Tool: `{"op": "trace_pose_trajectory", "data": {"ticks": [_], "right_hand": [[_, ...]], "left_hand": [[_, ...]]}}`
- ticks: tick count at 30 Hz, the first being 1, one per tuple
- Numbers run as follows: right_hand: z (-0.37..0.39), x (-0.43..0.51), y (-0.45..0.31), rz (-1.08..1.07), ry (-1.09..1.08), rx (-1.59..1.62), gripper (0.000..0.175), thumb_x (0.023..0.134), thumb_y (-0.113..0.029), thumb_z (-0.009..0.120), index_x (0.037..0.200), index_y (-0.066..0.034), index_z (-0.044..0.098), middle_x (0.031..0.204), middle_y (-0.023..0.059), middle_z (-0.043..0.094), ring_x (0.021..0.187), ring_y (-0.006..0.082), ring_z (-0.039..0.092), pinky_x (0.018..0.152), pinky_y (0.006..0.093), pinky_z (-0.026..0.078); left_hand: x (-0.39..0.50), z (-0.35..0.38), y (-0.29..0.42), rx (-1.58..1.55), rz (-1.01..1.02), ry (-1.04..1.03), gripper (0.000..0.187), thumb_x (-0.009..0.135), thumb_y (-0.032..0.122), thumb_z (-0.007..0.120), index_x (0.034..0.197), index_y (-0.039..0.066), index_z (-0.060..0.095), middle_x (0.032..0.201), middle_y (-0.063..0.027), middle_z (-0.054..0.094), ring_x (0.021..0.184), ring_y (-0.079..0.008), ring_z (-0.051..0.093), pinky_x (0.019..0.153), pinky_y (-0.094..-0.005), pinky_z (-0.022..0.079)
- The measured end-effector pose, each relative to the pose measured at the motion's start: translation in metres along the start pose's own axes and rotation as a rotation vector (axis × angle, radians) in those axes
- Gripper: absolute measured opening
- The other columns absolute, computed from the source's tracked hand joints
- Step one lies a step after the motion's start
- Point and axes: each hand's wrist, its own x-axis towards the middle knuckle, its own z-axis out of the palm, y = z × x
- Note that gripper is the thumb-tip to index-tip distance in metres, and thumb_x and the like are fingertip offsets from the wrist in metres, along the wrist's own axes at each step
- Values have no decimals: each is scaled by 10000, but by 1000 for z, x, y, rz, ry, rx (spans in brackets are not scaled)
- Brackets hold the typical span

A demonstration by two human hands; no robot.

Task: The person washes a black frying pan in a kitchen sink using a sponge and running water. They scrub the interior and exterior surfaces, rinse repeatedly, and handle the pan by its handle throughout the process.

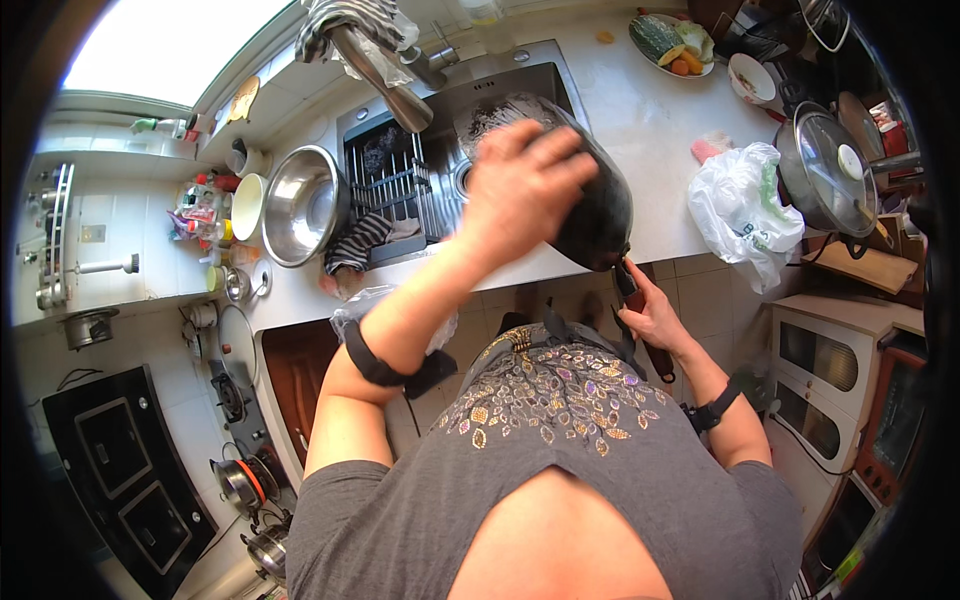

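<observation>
A dark wok (604, 206) is tilted over the front and right side of the stainless steel sink (553, 71), its far part wet and greyish. My right hand (657, 313) grips the wok's long handle (634, 294) at the counter's front edge. Over the wok's surface is my left hand (529, 176), blurred, with its fingers bent downward. Whether it holds anything under the palm is hidden. The tap's pull-out spout (405, 109) reaches over the sink to the left of that hand.
A drain rack (386, 180) sits in the sink's left part, beside a steel bowl (301, 204). A striped cloth (358, 244) lies by the sink's front corner. Rightward are a plastic bag (742, 202), a lidded pan (825, 172) and a plate of vegetables (671, 46).
</observation>
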Motion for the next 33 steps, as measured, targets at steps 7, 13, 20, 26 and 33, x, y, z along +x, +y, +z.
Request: {"op": "trace_pose_trajectory", "data": {"ticks": [7,13,20,26,33], "right_hand": [[0,-1,2,-18,17,82,862,832,-46,583,1625,-94,250,651,-20,545,515,82,523,494,268,472],[1,3,7,7,-26,20,872,832,-48,596,1628,-101,244,653,-21,544,514,79,517,498,268,472],[-3,3,23,-37,-22,-4,880,841,14,587,1632,-89,214,629,-30,530,502,66,504,480,249,433],[0,3,30,-38,-45,20,869,849,-3,600,1629,-94,227,662,-24,548,517,62,501,496,245,436],[-3,-4,27,5,27,89,871,831,-23,617,1622,-79,257,692,-33,548,550,55,497,520,240,427]], "left_hand": [[25,10,1,10,72,-90,276,826,206,750,1100,241,749,1278,-10,665,1227,-319,566,1042,-490,442],[36,1,-65,95,-348,-252,315,947,339,625,1222,241,742,1346,-55,669,1216,-337,589,1071,-454,438],[-4,12,30,-12,124,-184,360,776,206,782,1127,252,723,1325,3,640,1276,-304,541,1087,-485,409],[-5,0,-109,-291,-473,-48,315,980,267,610,1251,161,731,1330,-108,674,1219,-323,628,1067,-418,448],[-29,0,35,-59,10,37,411,745,175,778,1148,254,750,1404,19,598,1277,-292,494,1057,-444,387]]}}
